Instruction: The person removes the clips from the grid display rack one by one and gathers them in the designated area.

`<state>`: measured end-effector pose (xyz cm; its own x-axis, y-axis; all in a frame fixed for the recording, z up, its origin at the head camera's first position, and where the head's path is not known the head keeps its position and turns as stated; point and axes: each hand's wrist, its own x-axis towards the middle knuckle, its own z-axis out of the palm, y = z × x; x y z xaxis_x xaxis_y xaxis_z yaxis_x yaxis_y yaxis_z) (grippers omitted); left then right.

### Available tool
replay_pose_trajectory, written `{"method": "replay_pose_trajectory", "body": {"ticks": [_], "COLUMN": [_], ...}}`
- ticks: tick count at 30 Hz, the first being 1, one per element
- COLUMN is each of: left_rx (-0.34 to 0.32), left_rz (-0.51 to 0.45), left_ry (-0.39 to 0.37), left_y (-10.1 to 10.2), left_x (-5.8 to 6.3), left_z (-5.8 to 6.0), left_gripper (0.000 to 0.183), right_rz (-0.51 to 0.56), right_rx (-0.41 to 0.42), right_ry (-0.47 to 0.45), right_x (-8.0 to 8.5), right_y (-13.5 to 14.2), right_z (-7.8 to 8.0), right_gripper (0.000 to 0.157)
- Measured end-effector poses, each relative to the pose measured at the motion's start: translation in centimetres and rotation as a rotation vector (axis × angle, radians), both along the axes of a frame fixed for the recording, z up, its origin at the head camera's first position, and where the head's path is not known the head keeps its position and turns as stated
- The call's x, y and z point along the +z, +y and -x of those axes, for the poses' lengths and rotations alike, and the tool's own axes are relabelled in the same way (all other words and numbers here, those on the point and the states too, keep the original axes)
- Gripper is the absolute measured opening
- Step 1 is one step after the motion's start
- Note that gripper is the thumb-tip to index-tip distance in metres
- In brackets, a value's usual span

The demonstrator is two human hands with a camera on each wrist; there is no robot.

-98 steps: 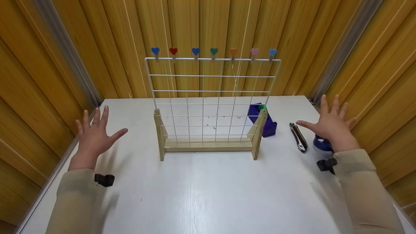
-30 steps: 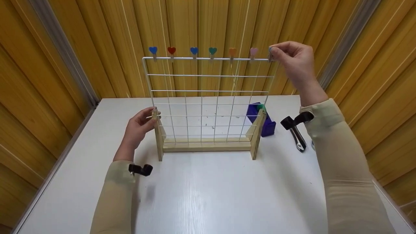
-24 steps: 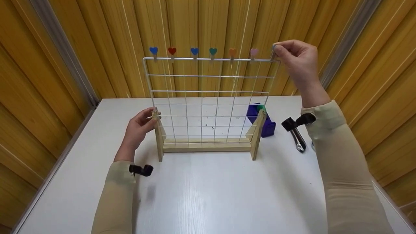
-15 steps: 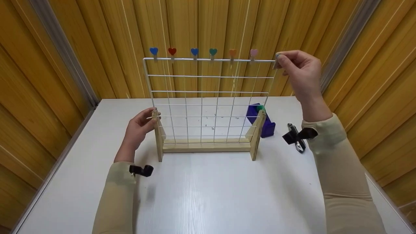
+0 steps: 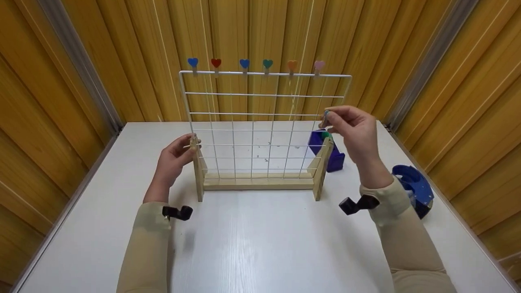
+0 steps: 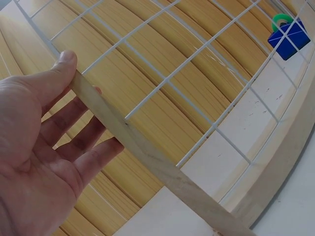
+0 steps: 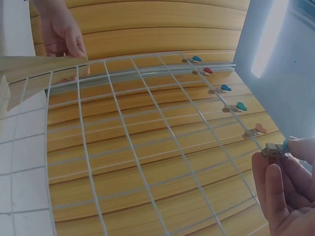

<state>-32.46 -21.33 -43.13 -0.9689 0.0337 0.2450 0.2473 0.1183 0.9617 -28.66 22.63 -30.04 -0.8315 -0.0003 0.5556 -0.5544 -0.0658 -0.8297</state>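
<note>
A white wire grid [image 5: 266, 95] stands upright in a wooden stand [image 5: 260, 185] on the table. Along its top bar sit several heart clothespins, from a blue one [image 5: 193, 62] at the left to a pink one [image 5: 319, 65] towards the right. My left hand [image 5: 175, 156] grips the upper end of the stand's left post, thumb on the near face and fingers behind. Off the bar, my right hand [image 5: 358, 134] pinches a light blue heart clothespin [image 7: 276, 149] between thumb and fingers, in front of the grid's right side; its heart is partly covered by the thumb.
Behind the right post is a purple tape dispenser [image 5: 336, 160] with a green core. A blue tape dispenser [image 5: 419, 189] lies beside my right forearm. Wood-look panels [image 5: 260, 32] enclose the table's back and sides.
My right hand has pulled the light blue clothespin off the bar's right end and brought it down and left. My left hand keeps its grip on the post. The blue dispenser is now uncovered.
</note>
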Motion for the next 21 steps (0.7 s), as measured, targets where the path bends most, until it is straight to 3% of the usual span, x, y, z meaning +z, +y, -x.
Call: {"method": "replay_pose_trajectory", "body": {"ticks": [4,9,21], "left_rx": [0.006,0.006,0.002], "left_rz": [-0.003,-0.006,-0.026], "left_ry": [0.005,0.005,0.012], "left_y": [0.0,0.0,0.0], "left_x": [0.0,-0.1,-0.1], "left_z": [0.0,0.0,0.0], "left_gripper": [0.049,0.050,0.053], "right_rz": [-0.067,-0.126,-0.226], "right_rx": [0.011,0.095,0.223], "right_ry": [-0.078,-0.128,-0.356], "right_x": [-2.2,-5.1,-13.7], "right_y": [-1.4,-3.3,-7.6], "right_z": [-0.4,-0.8,-0.8], "right_gripper": [0.018,0.027,0.036]}}
